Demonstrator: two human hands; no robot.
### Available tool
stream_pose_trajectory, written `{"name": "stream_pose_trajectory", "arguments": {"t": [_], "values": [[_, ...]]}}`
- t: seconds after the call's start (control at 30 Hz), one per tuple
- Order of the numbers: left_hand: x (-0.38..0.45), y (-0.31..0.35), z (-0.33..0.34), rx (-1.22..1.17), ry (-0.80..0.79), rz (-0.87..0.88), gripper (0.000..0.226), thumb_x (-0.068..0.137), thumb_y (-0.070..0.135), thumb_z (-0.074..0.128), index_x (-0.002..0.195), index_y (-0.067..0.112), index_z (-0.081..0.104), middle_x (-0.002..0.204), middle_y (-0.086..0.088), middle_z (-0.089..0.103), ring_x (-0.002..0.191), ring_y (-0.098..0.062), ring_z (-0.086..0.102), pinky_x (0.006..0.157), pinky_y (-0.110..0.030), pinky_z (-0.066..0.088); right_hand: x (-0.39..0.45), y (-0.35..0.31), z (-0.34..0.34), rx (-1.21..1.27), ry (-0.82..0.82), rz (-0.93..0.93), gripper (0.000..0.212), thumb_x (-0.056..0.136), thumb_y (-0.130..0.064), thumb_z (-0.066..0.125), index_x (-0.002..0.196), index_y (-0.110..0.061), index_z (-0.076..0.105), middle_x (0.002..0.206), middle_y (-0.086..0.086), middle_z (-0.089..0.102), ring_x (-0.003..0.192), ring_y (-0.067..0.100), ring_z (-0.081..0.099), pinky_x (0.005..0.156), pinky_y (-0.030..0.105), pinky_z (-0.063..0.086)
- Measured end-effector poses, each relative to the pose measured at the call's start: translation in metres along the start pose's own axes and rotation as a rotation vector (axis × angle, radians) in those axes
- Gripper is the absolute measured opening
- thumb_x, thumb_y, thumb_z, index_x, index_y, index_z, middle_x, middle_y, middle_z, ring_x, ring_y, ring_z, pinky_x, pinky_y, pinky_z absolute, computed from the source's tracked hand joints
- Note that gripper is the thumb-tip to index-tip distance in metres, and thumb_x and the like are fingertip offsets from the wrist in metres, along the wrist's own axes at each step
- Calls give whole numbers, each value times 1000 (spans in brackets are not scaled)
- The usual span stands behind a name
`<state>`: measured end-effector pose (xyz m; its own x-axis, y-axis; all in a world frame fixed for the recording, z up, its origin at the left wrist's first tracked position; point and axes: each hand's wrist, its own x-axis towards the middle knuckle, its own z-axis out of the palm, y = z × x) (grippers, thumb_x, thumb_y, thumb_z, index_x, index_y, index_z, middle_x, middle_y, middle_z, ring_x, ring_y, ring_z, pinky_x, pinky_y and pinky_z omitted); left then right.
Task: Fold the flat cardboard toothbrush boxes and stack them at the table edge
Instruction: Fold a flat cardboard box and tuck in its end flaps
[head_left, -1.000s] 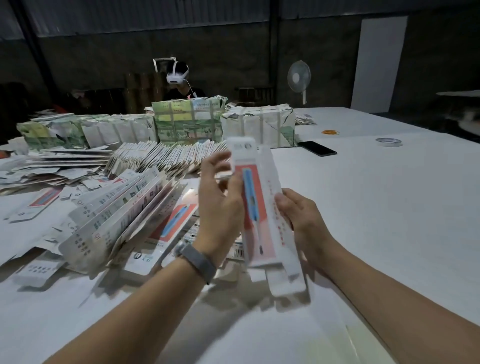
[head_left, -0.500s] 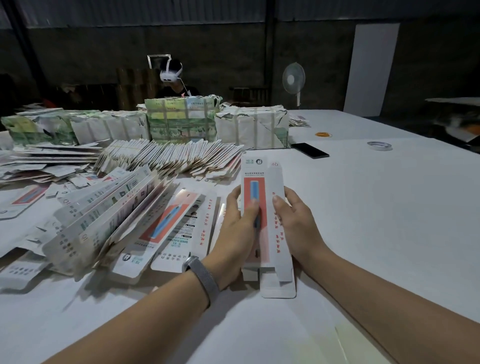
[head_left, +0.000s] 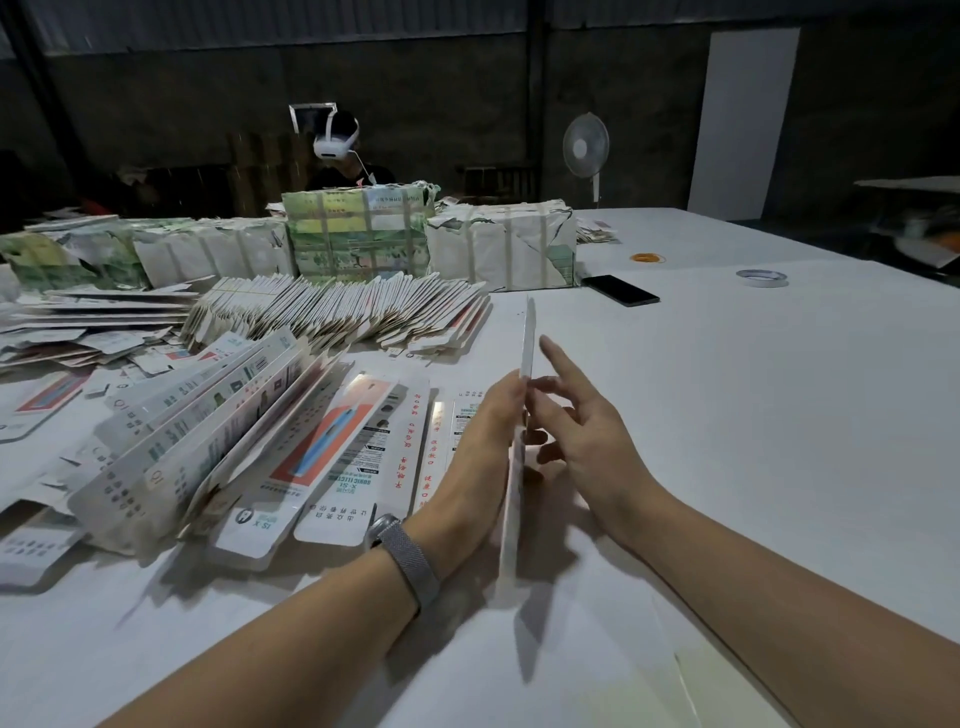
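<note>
Box (head_left: 525, 358) now turned edge-on between hands, flat box (head_left: 317, 467) reads "SONIC".

place: packing workshop or warehouse | I sit at a big white table (head_left: 727, 415) | strapped paper bundles (head_left: 358, 234), heaps of flat cartons (head_left: 337, 317) | bare dark walls (head_left: 623, 130), standing fan (head_left: 586, 143), second worker (head_left: 343, 156) opposite

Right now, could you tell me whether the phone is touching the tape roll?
Apart. The head view shows bare table between the phone and the tape roll.
</note>
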<state>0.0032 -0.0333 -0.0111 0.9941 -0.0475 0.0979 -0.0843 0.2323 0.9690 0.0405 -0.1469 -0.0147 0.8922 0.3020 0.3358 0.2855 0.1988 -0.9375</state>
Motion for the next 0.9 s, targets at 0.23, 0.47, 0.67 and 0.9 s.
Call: {"name": "stream_pose_trajectory", "arguments": {"t": [0.23, 0.47, 0.67, 0.9], "values": [[0, 6, -9, 5, -155, 23, 72, 86, 57, 39, 140, 10, 49, 92, -15, 63, 66, -19, 63, 55, -31, 52, -1, 6, -8, 42, 138, 124, 78, 87, -27, 77, 151, -37, 33, 104, -11, 65, 61, 8, 66, 52, 24, 53], [-2, 13, -18, -118, -170, 30, 61, 91, 36, 40, 147, 10, 41, 105, -16, 63, 79, -30, 65, 73, -50, 54, -3, -1, -7, 234, 66, 182, 17, 96, -16, 65, 101, -27, 76, 72, -5, 66, 54, 15, 64, 39, 25, 45], [1, 4, -17, -127, -177, 98, 49, 94, 31, 47, 142, 36, 41, 117, -3, 72, 90, -23, 71, 71, -41, 60, -5, -3, -8, 226, 25, 175, 21, 96, -19, 64, 113, -28, 74, 89, 1, 71, 75, 26, 73, 50, 33, 53], [4, -2, -25, -6, -112, 103, 61, 90, 31, 50, 148, 36, 32, 114, -5, 75, 87, -22, 74, 67, -34, 59, -3, -5, -11, 243, 30, 144, 28, 92, -18, 64, 117, -26, 73, 111, 9, 75, 88, 25, 74, 66, 32, 58]]}}
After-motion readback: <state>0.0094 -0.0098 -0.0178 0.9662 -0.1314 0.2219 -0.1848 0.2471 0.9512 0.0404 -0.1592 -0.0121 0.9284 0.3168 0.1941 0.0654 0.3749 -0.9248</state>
